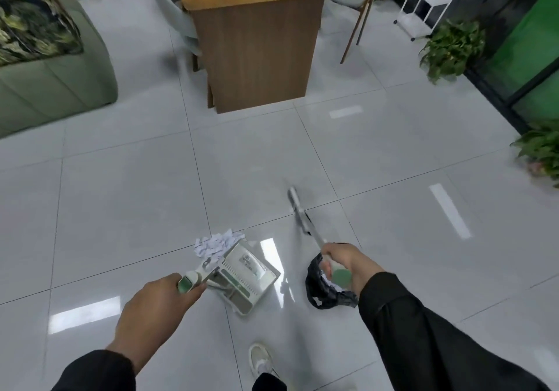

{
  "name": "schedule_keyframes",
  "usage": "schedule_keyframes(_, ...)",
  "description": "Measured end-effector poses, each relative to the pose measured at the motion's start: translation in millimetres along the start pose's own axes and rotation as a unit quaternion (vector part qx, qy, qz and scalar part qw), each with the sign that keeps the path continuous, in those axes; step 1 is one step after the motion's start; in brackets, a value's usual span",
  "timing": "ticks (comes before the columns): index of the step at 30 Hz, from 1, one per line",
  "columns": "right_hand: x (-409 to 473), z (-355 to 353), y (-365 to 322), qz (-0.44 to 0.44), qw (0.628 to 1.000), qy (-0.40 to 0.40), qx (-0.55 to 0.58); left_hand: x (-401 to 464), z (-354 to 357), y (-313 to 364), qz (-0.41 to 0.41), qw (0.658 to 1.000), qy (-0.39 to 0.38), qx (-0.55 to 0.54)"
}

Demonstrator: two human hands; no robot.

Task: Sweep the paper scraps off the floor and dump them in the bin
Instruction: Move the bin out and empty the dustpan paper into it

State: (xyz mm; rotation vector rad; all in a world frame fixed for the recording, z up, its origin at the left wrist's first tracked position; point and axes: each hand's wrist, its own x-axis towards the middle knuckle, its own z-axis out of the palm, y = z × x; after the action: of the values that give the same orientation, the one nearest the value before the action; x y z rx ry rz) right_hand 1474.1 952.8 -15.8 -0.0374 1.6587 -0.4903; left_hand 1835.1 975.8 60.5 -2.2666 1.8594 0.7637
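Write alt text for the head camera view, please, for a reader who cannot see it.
The left hand holds a dustpan beside a pile of paper scraps on the tiled floor, while the right hand grips a broom. A black bin bag lies beneath it.

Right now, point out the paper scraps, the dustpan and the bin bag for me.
paper scraps [216, 244], head view, middle of the white pile on the floor
dustpan [251, 272], head view, inner tray surface
bin bag [320, 291], head view, black plastic below the right hand
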Motion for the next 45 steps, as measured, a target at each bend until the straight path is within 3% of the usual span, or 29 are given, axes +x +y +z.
schedule_keyframes(5,-30.5,4.3,20.6,0.001,0.998,0.017,0.068,12.9,-9.9,-8.1,0.001,1.0,-0.016,0.015)
schedule_keyframes(13,-28.7,20.2,14.5,-0.035,0.993,0.104,-0.045,27.3,-24.1,-27.9,-0.02,1.0,-0.008,-0.011)
schedule_keyframes(23,-3.5,94.9,67.7,0.015,1.0,0.011,0.006,21.3,-30.8,-52.9,-0.04,0.999,0.013,-0.024)
schedule_keyframes(29,-32.5,84.5,89.9,0.03,0.997,-0.004,-0.067,18.4,-34.7,-52.6,-0.042,0.999,0.007,-0.032)
schedule_keyframes(36,-77.3,38.8,66.3,0.0,0.997,-0.027,-0.075,17.9,-34.9,-61.8,-0.072,0.995,0.023,-0.062)
schedule_keyframes(45,-50.9,16.5,-1.5,-0.076,0.987,0.057,-0.128,4.7,-27.7,-67.5,-0.102,0.991,0.021,-0.077)
